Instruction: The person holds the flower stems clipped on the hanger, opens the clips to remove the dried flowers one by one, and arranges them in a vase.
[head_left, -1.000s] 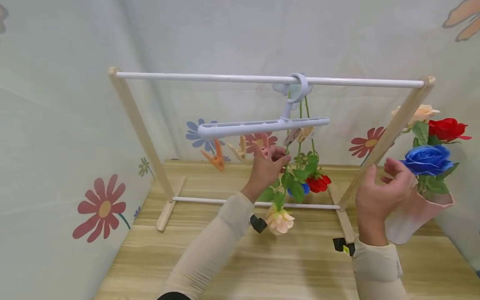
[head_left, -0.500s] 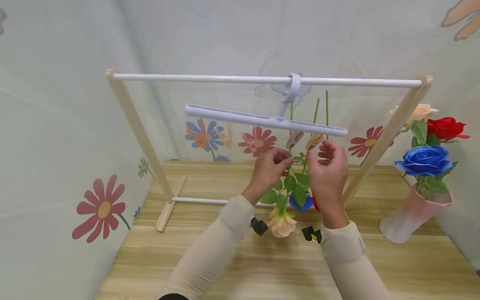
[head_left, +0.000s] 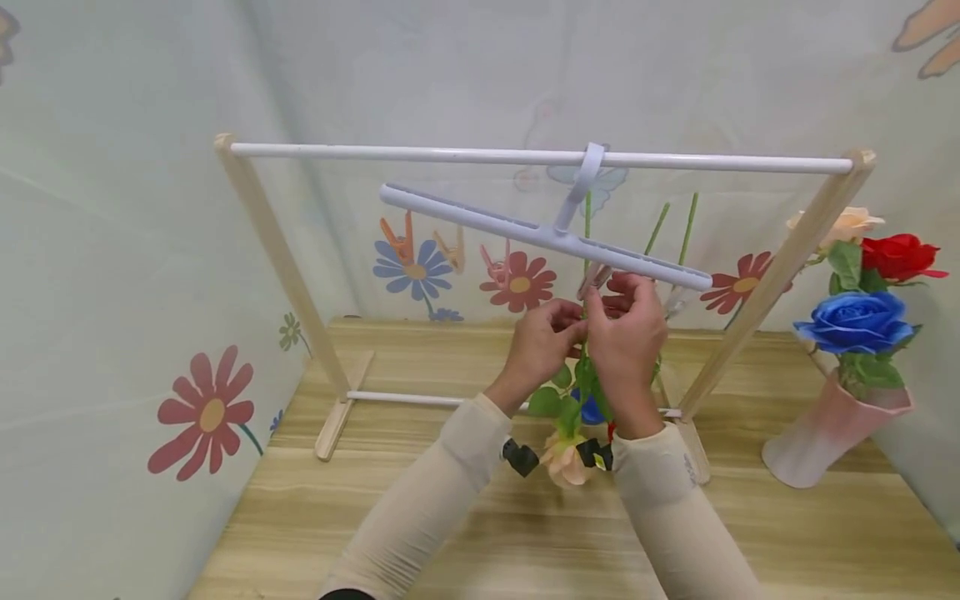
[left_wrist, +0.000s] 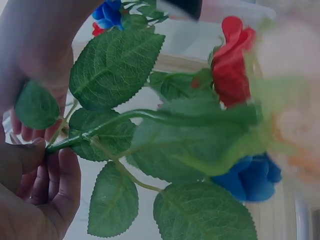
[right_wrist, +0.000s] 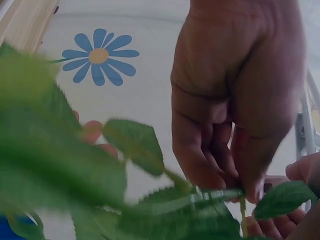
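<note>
A pale lilac clothes hanger [head_left: 517,229] hangs by its hook from the rack's white top bar, tilted down to the right. Left hand [head_left: 537,344]: thumb and fingers pinch the green stem [left_wrist: 62,143] of a peach rose [head_left: 566,460], which hangs bloom down. Just above, the right hand [head_left: 626,337] has its thumb and fingertips right at a pinkish clothespin [head_left: 589,283] under the hanger; I cannot tell whether it pinches it. Behind the hands hang a red rose [left_wrist: 231,65] and a blue rose [left_wrist: 247,179], partly hidden by leaves.
Orange [head_left: 401,240], cream [head_left: 452,250] and pink [head_left: 497,265] clothespins dangle from the hanger's left side. The wooden rack [head_left: 281,267] stands on a wood-grain table [head_left: 315,521]. At right, a pink-white vase [head_left: 828,433] holds several roses [head_left: 858,321].
The right hand has come in from beside the vase to the clothespin near the left hand. The hanger has swung and tilted down at its right end. The left hand stays on the stem.
</note>
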